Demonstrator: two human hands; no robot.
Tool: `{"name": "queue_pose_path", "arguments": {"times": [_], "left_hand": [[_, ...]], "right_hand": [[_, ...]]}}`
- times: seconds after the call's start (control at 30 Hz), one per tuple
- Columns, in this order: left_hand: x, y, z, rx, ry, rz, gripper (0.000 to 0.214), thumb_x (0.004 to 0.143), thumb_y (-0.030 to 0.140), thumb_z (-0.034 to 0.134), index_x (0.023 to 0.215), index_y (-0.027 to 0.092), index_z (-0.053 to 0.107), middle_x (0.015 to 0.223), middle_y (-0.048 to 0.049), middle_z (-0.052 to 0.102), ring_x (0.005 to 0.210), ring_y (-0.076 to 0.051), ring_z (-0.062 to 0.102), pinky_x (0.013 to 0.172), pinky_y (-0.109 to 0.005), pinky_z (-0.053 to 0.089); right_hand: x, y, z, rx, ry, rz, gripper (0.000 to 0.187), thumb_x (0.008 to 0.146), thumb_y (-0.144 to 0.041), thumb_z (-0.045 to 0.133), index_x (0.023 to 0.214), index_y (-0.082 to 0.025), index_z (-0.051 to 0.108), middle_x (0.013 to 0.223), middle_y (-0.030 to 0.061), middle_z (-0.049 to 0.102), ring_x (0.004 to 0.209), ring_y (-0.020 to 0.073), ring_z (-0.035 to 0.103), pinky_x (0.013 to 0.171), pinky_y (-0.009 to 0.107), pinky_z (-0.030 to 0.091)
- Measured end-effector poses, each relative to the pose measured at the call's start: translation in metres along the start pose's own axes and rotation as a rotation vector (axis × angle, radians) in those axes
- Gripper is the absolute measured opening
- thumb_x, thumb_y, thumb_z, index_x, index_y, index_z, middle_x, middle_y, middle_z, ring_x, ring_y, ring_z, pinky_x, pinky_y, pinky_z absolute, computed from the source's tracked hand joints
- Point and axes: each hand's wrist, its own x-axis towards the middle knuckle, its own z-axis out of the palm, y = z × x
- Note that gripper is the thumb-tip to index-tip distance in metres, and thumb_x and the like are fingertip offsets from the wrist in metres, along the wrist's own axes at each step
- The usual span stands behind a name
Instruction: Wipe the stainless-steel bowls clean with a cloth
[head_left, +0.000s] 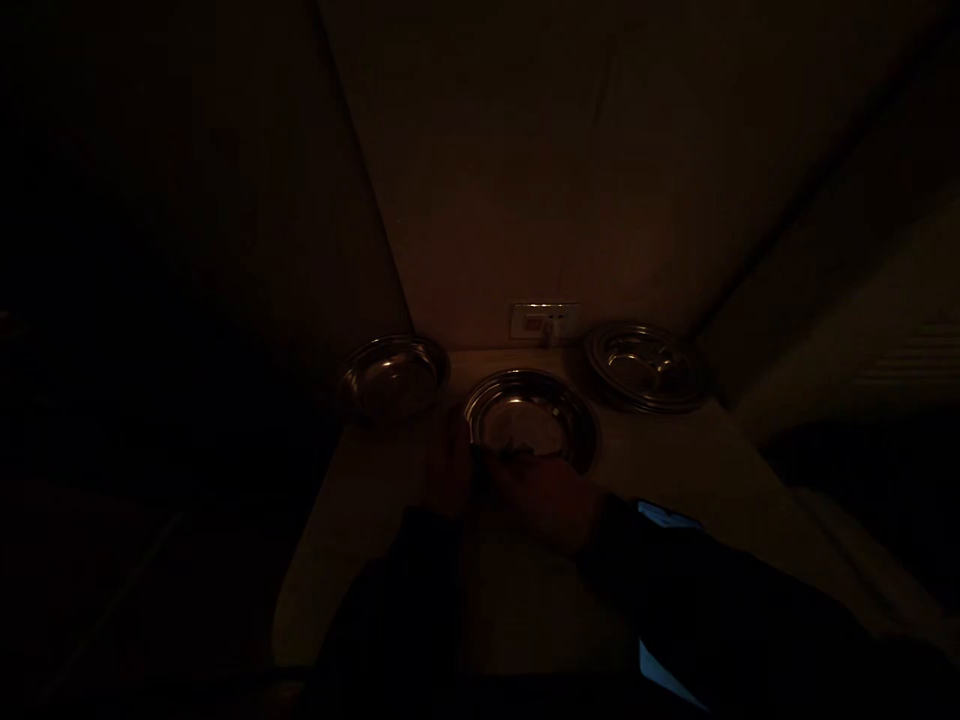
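Observation:
The scene is very dark. Three shiny metal plates lie on a pale counter [420, 590]: the left plate [394, 375], the middle plate [529, 412] and the right plate [645, 365]. My left hand [448, 462] and my right hand [544, 492], both in dark sleeves, meet at the near rim of the middle plate. The fingers look curled together over something small and dark at that rim. What it is I cannot make out.
A white wall socket [545, 321] sits on the back wall behind the plates. A dark wall or cabinet side rises to the left. The counter's edge drops into darkness at the right.

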Motion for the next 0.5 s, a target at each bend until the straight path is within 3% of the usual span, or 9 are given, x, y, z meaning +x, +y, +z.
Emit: {"name": "queue_pose_path", "arguments": {"times": [0.13,0.3,0.5], "left_hand": [[0.002,-0.004,0.002,0.005,0.052,0.058,0.037,0.087,0.024,0.043,0.118,0.011,0.060,0.130,-0.0138,0.058,0.123,-0.023,0.052,0.106,-0.036,0.037],[0.004,-0.009,0.000,-0.060,0.102,0.019,0.034,0.085,0.030,0.049,0.111,0.015,0.064,0.123,-0.0116,0.063,0.117,-0.025,0.056,0.100,-0.039,0.042],[0.004,-0.011,0.001,-0.114,0.019,0.052,0.034,0.084,0.035,0.049,0.106,0.015,0.067,0.111,-0.0105,0.068,0.106,-0.025,0.061,0.094,-0.040,0.045]], "right_hand": [[0.008,-0.003,-0.002,0.002,0.017,-0.002,0.044,0.094,-0.022,0.035,0.136,-0.008,0.039,0.104,0.0161,0.068,0.091,0.0278,0.064,0.067,0.036,0.051],[-0.010,0.007,-0.007,0.019,-0.051,-0.068,0.040,0.095,-0.029,0.036,0.132,-0.014,0.046,0.101,0.0142,0.069,0.087,0.0260,0.065,0.068,0.036,0.051],[-0.016,0.014,-0.007,0.039,-0.045,-0.146,0.038,0.095,-0.031,0.038,0.125,-0.014,0.053,0.100,0.0146,0.068,0.091,0.0249,0.064,0.075,0.037,0.050]]}}
